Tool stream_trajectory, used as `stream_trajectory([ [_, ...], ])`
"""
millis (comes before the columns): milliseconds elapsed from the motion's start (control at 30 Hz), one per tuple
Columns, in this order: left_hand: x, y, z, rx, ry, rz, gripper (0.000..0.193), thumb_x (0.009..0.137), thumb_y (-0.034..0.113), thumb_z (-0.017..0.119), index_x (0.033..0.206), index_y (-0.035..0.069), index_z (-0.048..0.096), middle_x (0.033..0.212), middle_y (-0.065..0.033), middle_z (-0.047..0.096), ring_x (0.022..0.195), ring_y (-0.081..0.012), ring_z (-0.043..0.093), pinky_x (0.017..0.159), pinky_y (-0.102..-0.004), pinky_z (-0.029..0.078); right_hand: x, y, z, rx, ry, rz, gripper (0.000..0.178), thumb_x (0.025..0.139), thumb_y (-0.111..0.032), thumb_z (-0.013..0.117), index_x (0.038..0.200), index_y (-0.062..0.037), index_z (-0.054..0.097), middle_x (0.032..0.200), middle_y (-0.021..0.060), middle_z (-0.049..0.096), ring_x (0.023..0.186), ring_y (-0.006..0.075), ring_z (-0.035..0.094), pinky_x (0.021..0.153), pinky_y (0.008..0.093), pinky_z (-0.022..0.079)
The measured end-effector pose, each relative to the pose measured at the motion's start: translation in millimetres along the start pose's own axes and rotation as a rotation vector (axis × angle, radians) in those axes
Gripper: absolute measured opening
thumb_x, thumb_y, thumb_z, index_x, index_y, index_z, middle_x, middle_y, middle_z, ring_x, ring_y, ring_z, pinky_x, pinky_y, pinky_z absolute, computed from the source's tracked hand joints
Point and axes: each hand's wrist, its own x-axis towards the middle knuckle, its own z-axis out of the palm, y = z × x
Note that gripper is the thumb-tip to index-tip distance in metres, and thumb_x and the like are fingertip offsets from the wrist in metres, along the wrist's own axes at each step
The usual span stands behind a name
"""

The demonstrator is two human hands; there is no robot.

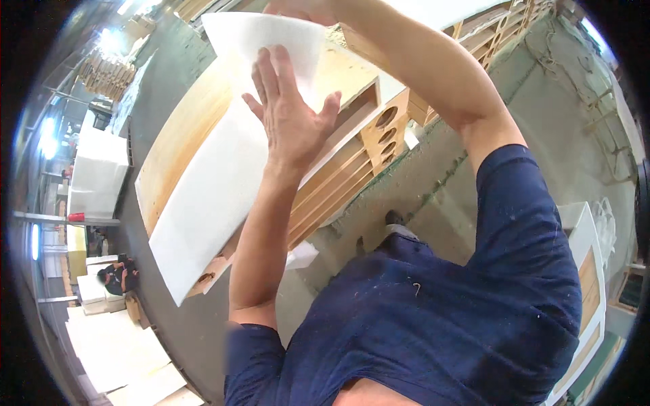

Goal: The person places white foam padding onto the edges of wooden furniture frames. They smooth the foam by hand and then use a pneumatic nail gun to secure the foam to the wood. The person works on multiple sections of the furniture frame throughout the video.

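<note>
The left hand (288, 125), toward 11 o'clock, spreads its fingers flat on the white sheet (213, 186), which runs from 8 to 12 o'clock over the wooden frame (371, 142). The right hand (298, 8), apart from it at 12 o'clock, is cropped at the sheet's top edge; its grip I cannot tell. Good handling likely means an even palm, smoothing without creasing, edges kept square. Farther off, a co-worker (120, 274) is at 8 o'clock.
</note>
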Motion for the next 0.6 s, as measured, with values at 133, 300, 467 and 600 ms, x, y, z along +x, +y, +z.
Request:
stream_trajectory([
  [133, 11.3, 10.2, 39.6, 0.249, -0.144, 0.093, 0.068, 0.076, 0.011, 0.06, 0.14, 0.008, 0.035, 0.147, -0.0172, 0.028, 0.136, -0.0372, 0.025, 0.106, -0.0654, 0.014, -6.1, 53.1, -39.7, -0.082, -0.124, 0.003, 0.071, 0.085, -0.059, 0.05, 0.127, -0.0024, 0.052, 0.117, 0.0147, 0.06, 0.104, 0.0251, 0.058, 0.086, 0.0517, 0.044],
  [300, 13.1, 23.5, 60.2, 0.343, -0.335, 0.126, 0.067, 0.076, -0.006, 0.048, 0.14, 0.012, 0.038, 0.145, -0.0118, 0.036, 0.135, -0.0303, 0.032, 0.11, -0.057, 0.02, -9.2, 105.0, -35.0, -0.128, 0.103, -0.078, 0.031, 0.075, -0.032, 0.07, 0.095, -0.0074, 0.07, 0.071, 0.0019, 0.063, 0.056, 0.0108, 0.052, 0.047, 0.0227, 0.037],
  [467, 13.2, 26.5, 76.4, 0.362, -0.48, 0.135, 0.06, 0.079, -0.003, 0.051, 0.137, 0.01, 0.04, 0.143, -0.0119, 0.038, 0.134, -0.0303, 0.033, 0.11, -0.0575, 0.021, -12.2, 137.0, -42.5, -0.086, 0.178, -0.098, 0.023, 0.072, -0.03, 0.071, 0.08, -0.0088, 0.069, 0.06, -0.0014, 0.053, 0.051, 0.0076, 0.046, 0.042, 0.025, 0.027],
  [600, 16.8, 31.3, 79.3, 0.403, -0.571, 0.091, 0.062, 0.078, -0.004, 0.05, 0.138, 0.009, 0.038, 0.144, -0.0123, 0.036, 0.135, -0.0307, 0.032, 0.11, -0.057, 0.021, 3.2, 159.1, -46.7, -0.029, 0.102, -0.156, 0.028, 0.071, -0.031, 0.072, 0.083, -0.0067, 0.071, 0.064, 0.0022, 0.057, 0.057, 0.0108, 0.05, 0.046, 0.0266, 0.034],
])
